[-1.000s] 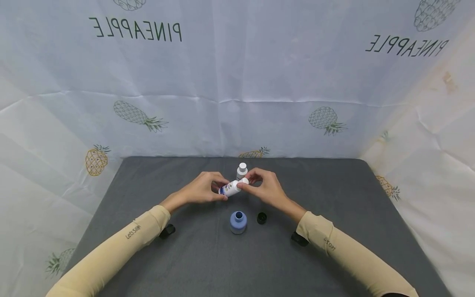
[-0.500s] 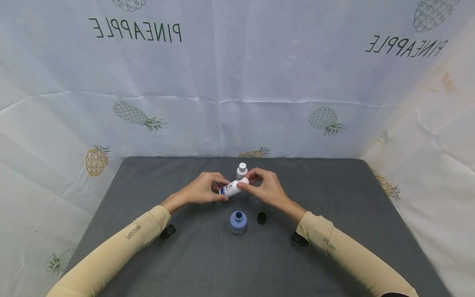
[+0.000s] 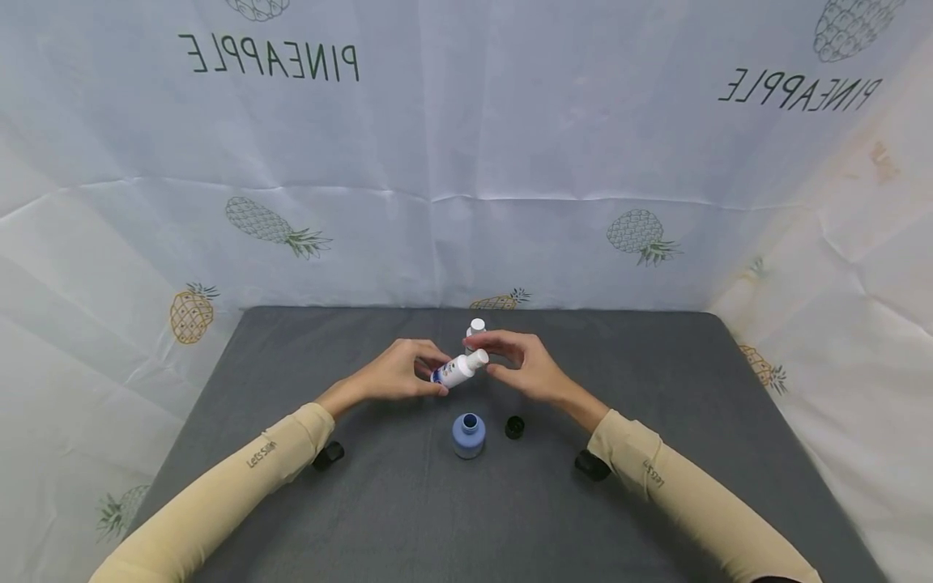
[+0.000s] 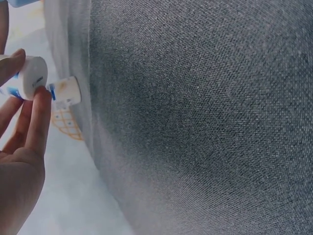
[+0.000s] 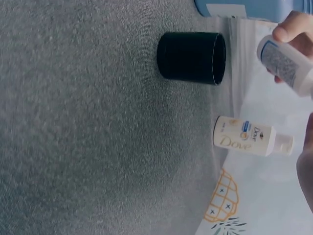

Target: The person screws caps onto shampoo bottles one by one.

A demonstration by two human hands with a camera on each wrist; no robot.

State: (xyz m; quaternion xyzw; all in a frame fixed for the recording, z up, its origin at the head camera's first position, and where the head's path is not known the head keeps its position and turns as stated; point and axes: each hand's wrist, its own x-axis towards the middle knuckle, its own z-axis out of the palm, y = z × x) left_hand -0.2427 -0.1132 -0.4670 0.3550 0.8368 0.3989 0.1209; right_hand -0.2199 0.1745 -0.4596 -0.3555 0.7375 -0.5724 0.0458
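Bottle (image 3: 452, 372) gripped, tilted, by left hand (image 3: 404, 368); right hand (image 3: 530, 368) loose beside cap (image 3: 479, 359), contact unclear, partly hiding second bottle (image 3: 477, 326).

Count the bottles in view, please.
3: one white bottle held in the left hand, one Dove bottle standing behind it, and one blue bottle beside the black cap.

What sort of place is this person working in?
Looks like a curtained-off workspace, perhaps a recording booth: pineapple-print cloth hangs behind and on both sides of a grey table, where the left hand holds a white bottle.
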